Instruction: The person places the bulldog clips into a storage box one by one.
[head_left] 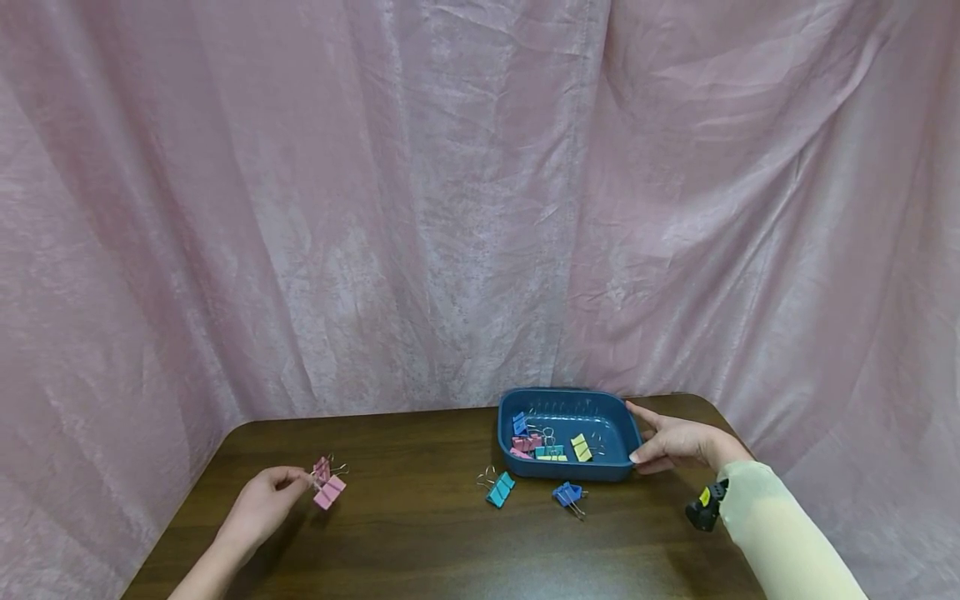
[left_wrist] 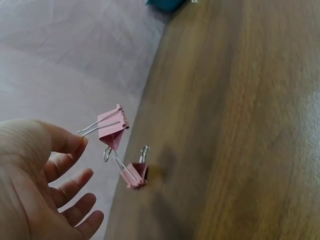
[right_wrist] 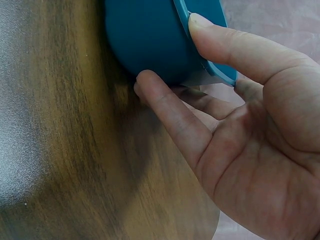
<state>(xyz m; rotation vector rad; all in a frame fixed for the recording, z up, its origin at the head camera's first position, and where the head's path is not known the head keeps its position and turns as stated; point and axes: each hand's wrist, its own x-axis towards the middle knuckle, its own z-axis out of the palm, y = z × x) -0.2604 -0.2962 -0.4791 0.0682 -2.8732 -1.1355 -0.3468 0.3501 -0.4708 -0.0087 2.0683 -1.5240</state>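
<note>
**Left hand (head_left: 261, 505) pinches linked pink binder clips; right hand (head_left: 678, 442) grips the blue tray (head_left: 632, 473)**

At the left of the wooden table (head_left: 408, 542), the left hand has thumb and forefinger closed on a wire handle of the upper pink clip (left_wrist: 111, 126). The lower pink clip (left_wrist: 134, 176) hangs from it, their wires caught together, and both are held up off the tabletop. The other three fingers are spread apart, with nothing in them.

The right hand holds the right end of the tray, its thumb on the rim and its other fingers around the outer wall. The tray is at the table's far side, right of centre. In its left half are a blue clip (head_left: 521, 424), pink clips (head_left: 527, 443) and a teal clip (head_left: 550, 451); a yellow clip (head_left: 581, 447) lies nearer the middle, and another yellow piece shows by the near wall.

On the table, a turquoise clip (head_left: 500, 490) lies just beside the tray's near left corner. A dark blue clip (head_left: 567, 494) lies in front of its near wall. A pink curtain (head_left: 465, 208) hangs behind the far edge.
</note>
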